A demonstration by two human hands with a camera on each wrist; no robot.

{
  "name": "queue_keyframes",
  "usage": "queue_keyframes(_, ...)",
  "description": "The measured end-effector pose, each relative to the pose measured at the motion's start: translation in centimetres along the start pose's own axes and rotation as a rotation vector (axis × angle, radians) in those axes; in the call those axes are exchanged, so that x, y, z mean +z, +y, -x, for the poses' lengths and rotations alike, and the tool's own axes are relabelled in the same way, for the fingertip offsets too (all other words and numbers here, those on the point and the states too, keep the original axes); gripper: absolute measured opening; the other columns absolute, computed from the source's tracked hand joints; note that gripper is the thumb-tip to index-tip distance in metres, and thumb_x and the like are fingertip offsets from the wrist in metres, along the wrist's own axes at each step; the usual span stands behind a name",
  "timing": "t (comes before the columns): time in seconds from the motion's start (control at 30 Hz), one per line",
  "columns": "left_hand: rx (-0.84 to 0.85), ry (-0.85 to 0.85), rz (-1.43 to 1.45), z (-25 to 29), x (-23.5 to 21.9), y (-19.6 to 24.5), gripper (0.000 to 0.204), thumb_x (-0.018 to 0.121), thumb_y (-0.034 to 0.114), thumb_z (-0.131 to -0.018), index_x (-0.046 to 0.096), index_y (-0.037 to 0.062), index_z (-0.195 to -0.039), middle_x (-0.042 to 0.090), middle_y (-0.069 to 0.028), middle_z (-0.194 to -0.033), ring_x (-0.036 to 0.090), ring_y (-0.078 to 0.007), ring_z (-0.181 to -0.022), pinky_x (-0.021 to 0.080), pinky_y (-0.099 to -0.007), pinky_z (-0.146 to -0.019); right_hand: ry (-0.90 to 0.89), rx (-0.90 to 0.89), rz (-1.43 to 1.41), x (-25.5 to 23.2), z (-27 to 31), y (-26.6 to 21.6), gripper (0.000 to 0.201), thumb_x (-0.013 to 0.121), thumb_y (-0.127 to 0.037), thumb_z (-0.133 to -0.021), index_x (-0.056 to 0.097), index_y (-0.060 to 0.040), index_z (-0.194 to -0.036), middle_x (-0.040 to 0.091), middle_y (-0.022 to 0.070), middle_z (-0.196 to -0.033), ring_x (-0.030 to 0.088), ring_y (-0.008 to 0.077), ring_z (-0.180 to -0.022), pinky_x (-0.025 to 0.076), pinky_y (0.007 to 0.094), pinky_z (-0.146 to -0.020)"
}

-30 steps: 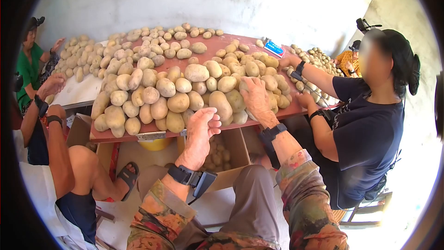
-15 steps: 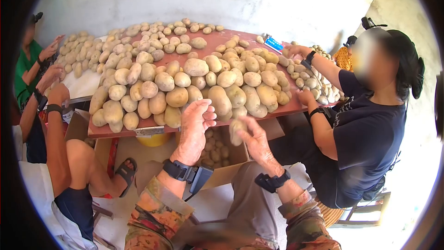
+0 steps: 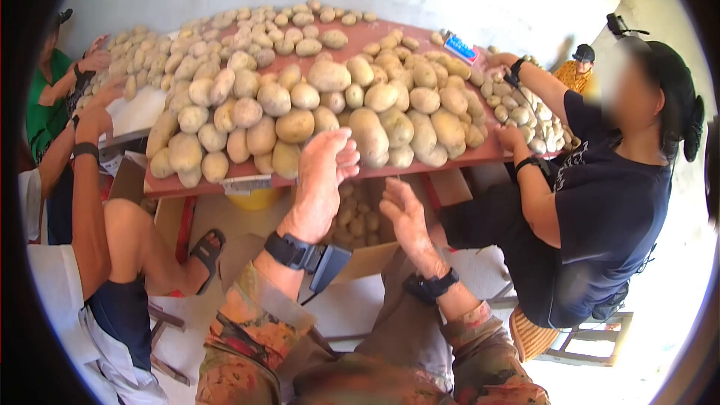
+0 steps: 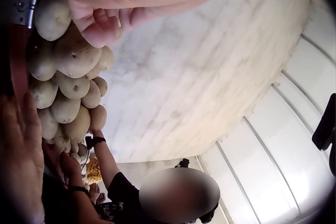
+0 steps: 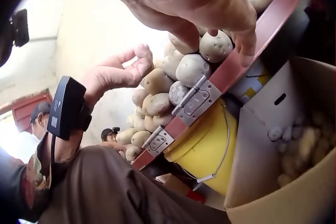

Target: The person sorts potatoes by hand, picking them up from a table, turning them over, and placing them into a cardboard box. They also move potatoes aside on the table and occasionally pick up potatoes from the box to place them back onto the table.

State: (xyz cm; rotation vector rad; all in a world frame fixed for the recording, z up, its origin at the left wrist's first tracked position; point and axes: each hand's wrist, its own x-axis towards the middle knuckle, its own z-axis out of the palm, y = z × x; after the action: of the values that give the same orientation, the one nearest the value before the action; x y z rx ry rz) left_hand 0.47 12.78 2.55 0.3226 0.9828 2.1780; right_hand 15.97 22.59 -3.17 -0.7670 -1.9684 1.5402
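A large heap of potatoes covers the red tabletop. My left hand is raised at the table's front edge, palm turned inward, fingers loosely bent with nothing in them. Just below that edge hangs my right hand, over the cardboard box and empty, its fingers relaxed. More potatoes lie inside the box in the right wrist view. Close beyond the left hand's fingertips in the left wrist view sits a big potato.
A yellow bucket stands under the table beside the box. At the right sits a person in a dark shirt, hands at the potatoes. Another person's arms are at the left. A blue packet lies on the table.
My right hand took a potato from the heap, drew it back to the table's front edge and let it go near the box. The left hand stayed raised.
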Motion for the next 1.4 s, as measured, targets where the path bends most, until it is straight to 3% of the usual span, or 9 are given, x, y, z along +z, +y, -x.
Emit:
queue_keyframes(0.23,-0.039,-0.029,-0.067,-0.4,-0.5,0.6,0.021,0.057,0.021,-0.089,0.06,0.0057,-0.104,0.061,-0.0057,-0.091,0.06,-0.0141,-0.079,0.05,-0.0269,-0.068,-0.092,0.108,0.054,0.8,-0.1,2.0,0.039,0.056,-0.008,-0.087,0.051,-0.0013,-0.125,0.056,0.0167,-0.125,0.053,0.0226,-0.116,0.044,0.0322,-0.095)
queue_keyframes(0.47,-0.077,-0.039,-0.135,-0.4,-0.2,1.0,0.02,0.054,0.017,-0.092,0.06,0.005,-0.107,0.064,-0.0068,-0.09,0.063,-0.0157,-0.08,0.051,-0.0283,-0.067,-0.523,-0.09,0.917,7.3,4.7,7.1,0.038,0.064,-0.026,-0.081,0.055,-0.0083,-0.112,0.054,0.0174,-0.107,0.051,0.0366,-0.109,0.04,0.0477,-0.094)
queue_keyframes(0.57,-0.083,-0.066,-0.132,-0.2,-0.1,1.0,0.02,0.054,0.017,-0.091,0.06,0.0046,-0.106,0.064,-0.0062,-0.088,0.064,-0.0154,-0.078,0.052,-0.0277,-0.065,-0.379,0.026,0.844,8.3,5.8,4.8,0.037,0.063,-0.026,-0.082,0.055,-0.0089,-0.114,0.054,0.0182,-0.114,0.049,0.0362,-0.113,0.037,0.0485,-0.096)
queue_keyframes(0.67,-0.076,-0.081,-0.135,-0.2,0.1,1.0,0.02,0.055,0.017,-0.091,0.06,0.0046,-0.106,0.064,-0.0055,-0.087,0.064,-0.015,-0.077,0.052,-0.0271,-0.064,0.055,-0.166,0.677,8.1,3.9,11.9,0.035,0.063,-0.025,-0.082,0.057,-0.0096,-0.113,0.057,0.0183,-0.115,0.052,0.0341,-0.11,0.041,0.0451,-0.092)
queue_keyframes(0.77,-0.086,-0.099,-0.136,-0.3,-0.1,0.9,0.02,0.055,0.017,-0.091,0.06,0.0049,-0.106,0.064,-0.0052,-0.086,0.064,-0.0147,-0.077,0.051,-0.0267,-0.064,0.077,0.216,0.177,5.4,3.7,13.3,0.032,0.064,-0.023,-0.082,0.059,-0.0105,-0.111,0.06,0.0177,-0.113,0.056,0.031,-0.105,0.046,0.0407,-0.086)
queue_keyframes(0.8,-0.092,-0.107,-0.135,-0.3,-0.2,0.8,0.02,0.055,0.018,-0.091,0.06,0.0049,-0.106,0.064,-0.0051,-0.086,0.064,-0.0147,-0.077,0.051,-0.0268,-0.064,0.014,0.261,0.318,4.6,4.4,10.4,0.028,0.064,-0.022,-0.082,0.06,-0.0108,-0.107,0.062,0.0154,-0.103,0.059,0.0292,-0.1,0.049,0.0363,-0.081)
queue_keyframes(1.0,-0.127,-0.142,-0.173,-0.4,0.4,0.3,0.019,0.055,0.018,-0.092,0.061,0.0051,-0.105,0.064,-0.0045,-0.085,0.062,-0.0135,-0.074,0.051,-0.027,-0.063,-0.22,-0.347,1.071,5.3,5.8,13.6,0.026,0.062,-0.021,-0.081,0.061,-0.0129,-0.106,0.062,0.0115,-0.097,0.059,0.0288,-0.1,0.04,0.0449,-0.095)
queue_keyframes(1.2,-0.106,-0.136,-0.191,-0.4,0.2,0.8,0.019,0.057,0.02,-0.091,0.062,0.0055,-0.103,0.063,-0.0037,-0.084,0.061,-0.0128,-0.073,0.05,-0.0262,-0.063,-0.373,-0.102,1.156,5.8,3.5,16.3,0.018,0.056,-0.014,-0.08,0.067,-0.0122,-0.093,0.067,0.0124,-0.091,0.061,0.0264,-0.099,0.04,0.0429,-0.091)
queue_keyframes(1.4,-0.123,-0.151,-0.176,-0.6,-0.1,1.0,0.02,0.057,0.021,-0.09,0.062,0.0055,-0.103,0.063,-0.0035,-0.085,0.061,-0.0127,-0.073,0.049,-0.0259,-0.063,-0.339,-0.22,1.144,5.6,3.3,17.2,0.014,0.056,-0.012,-0.076,0.069,-0.0114,-0.077,0.069,0.011,-0.08,0.066,0.0262,-0.086,0.048,0.0379,-0.078)
